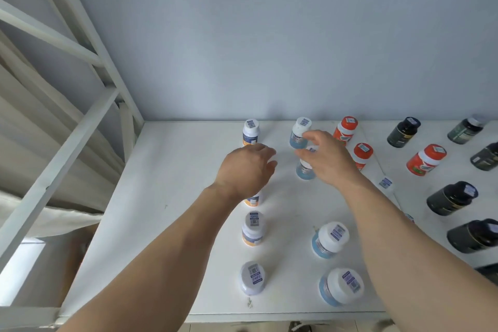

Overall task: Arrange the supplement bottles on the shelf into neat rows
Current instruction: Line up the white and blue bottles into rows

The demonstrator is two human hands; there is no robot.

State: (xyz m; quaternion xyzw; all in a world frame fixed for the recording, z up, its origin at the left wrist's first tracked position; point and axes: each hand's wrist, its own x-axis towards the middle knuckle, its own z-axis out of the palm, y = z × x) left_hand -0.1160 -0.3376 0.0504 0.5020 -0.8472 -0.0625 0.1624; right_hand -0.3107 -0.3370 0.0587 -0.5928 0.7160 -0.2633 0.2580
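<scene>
On the white shelf (172, 224), white-capped bottles stand in two columns running toward the wall (269, 48). Farther in, the left hand (246, 170) hovers relaxed, grasping nothing; the right hand (327, 159) curls around a blue-tinted bottle (305, 170).

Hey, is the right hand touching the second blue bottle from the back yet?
Cannot tell. In the head view the right hand overlaps the white-capped pale blue plastic bottle, its thumb by the cap, but neither contact nor a gap shows plainly.
</scene>
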